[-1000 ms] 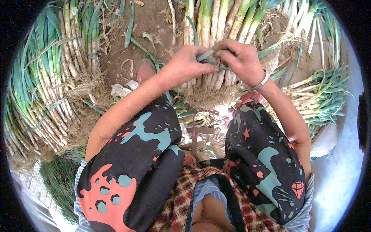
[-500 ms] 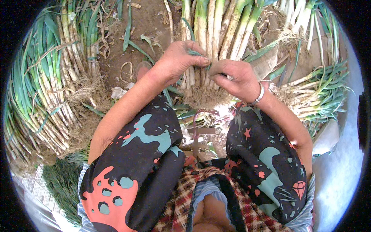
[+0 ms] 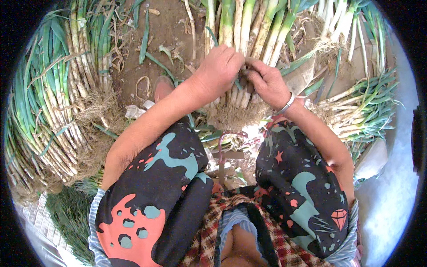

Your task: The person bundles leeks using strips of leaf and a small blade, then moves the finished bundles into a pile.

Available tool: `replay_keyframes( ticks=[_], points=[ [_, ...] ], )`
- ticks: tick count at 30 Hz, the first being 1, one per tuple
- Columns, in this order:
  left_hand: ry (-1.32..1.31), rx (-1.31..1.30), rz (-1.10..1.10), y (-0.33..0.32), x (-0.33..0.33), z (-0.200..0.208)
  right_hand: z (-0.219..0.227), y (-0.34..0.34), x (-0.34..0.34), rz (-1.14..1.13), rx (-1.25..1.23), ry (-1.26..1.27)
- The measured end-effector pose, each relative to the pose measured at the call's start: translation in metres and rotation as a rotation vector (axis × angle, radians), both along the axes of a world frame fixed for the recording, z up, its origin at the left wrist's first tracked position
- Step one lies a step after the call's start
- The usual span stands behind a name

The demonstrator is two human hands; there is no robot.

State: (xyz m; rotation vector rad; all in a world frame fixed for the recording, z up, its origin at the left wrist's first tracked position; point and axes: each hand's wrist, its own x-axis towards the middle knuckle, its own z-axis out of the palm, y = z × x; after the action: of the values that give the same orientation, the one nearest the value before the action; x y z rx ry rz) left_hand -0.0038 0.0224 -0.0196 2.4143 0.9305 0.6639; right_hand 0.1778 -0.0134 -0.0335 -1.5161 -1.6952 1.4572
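Between my knees a bundle of green onions (image 3: 243, 33) stands with its white stalks and hairy roots toward me. My left hand (image 3: 220, 69) is closed over the front of the stalks, its fingers pinching a thin green strip (image 3: 238, 84) that runs across the bundle. Thumb and forefinger of my right hand (image 3: 267, 82) are pinched together beside it, meeting the left fingertips at the strip. The fingers hide most of the strip, so whether it is knotted cannot be seen. A pale bracelet (image 3: 288, 102) circles my right wrist.
Several onion bundles (image 3: 53, 107) lie in a row at the left. More onions (image 3: 356, 109) lie at the right, with others (image 3: 338, 20) beyond. Loose leaves and dry scraps litter the brown ground (image 3: 171, 26). Dark green tops (image 3: 73, 222) show at lower left.
My left hand has turned over, its back now upward, and moved slightly right and down. My right fingers have drawn in against it. Less of the green strip shows.
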Motion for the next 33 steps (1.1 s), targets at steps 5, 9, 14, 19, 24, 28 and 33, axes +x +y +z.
replay_keyframes(
  ticks=[5,9,14,19,24,28,33],
  points=[
    [0.004,-0.031,0.055,-0.005,-0.006,0.008,0.014,0.014,0.002,0.159,-0.203,0.078],
    [-0.006,-0.029,0.047,-0.002,-0.009,0.011,0.02,0.028,0.006,0.208,-0.373,0.162],
    [0.027,0.01,0.021,-0.003,-0.011,0.014,0.024,0.029,0.006,0.235,-0.364,0.146],
    [0.044,0.01,-0.047,0.001,-0.017,0.018,0.016,0.028,0.004,0.289,-0.083,0.059],
    [-0.046,-0.213,0.009,0.0,-0.019,0.017,0.029,0.034,0.007,0.463,0.283,-0.229],
    [-0.064,-0.491,0.176,-0.012,-0.034,-0.011,0.019,0.022,0.03,0.507,0.24,-0.384],
    [-0.036,-0.79,0.242,-0.003,-0.043,-0.011,0.005,0.011,0.043,0.299,0.109,-0.248]
  ],
)
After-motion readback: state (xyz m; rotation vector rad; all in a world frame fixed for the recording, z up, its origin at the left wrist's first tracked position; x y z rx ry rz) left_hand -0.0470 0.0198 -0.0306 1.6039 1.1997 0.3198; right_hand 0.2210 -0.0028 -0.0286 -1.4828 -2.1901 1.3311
